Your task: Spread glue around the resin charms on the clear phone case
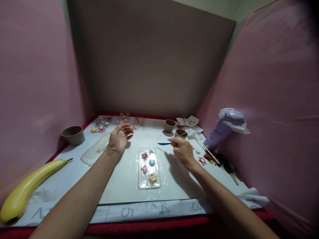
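A clear phone case [149, 174] with several small colourful charms lies on the white board [119, 189], wet-looking clear material around it. My right hand [181, 150] is closed on a blue plastic knife [163, 144], whose blade points left above the case's far right side. My left hand [120, 137] is raised palm up, fingers apart and holding nothing, beyond the case to its left. Beside that hand lies a whitish translucent tray-like piece [96, 149], partly hidden by it.
A banana [32, 186] and a brown cup [73, 135] stand at the left. Two more cups [169, 126] [181, 133] are at the back right. Decorated cases [101, 124] lie at the back. Charms [202, 161], a stick [208, 149] and a purple bag [218, 134] sit at the right.
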Tool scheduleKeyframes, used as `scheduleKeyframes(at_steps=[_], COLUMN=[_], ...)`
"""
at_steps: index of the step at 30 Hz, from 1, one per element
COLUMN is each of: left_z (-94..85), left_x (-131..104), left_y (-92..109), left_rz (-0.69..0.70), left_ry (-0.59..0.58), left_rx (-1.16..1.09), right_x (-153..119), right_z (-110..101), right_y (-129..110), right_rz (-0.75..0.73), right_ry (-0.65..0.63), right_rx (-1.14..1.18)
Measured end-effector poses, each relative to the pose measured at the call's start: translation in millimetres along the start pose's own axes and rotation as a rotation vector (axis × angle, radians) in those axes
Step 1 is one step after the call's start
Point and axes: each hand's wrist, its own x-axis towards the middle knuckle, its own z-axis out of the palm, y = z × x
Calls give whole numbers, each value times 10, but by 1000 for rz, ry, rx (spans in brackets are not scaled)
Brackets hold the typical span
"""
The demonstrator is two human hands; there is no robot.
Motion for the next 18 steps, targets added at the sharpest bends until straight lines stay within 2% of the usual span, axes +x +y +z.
scheduleKeyframes(at_steps=[4, 8, 12, 18], left_z=[-4, -4, -4, -9], left_x=[0, -3, -2, 8], left_y=[0, 5, 8, 1], left_rz=[-7, -20, -28, -28], left_ry=[1, -2, 2, -3], left_rx=[-2, -11, -14, -13], right_x=[157, 269, 304, 313], right_z=[-20, 51, 107, 144], right_y=[-42, 26, 104, 106], right_rz=[-41, -105, -158, -172], right_ry=[-37, -78, -153, -186], right_rx=[-133, -162, -164, -141])
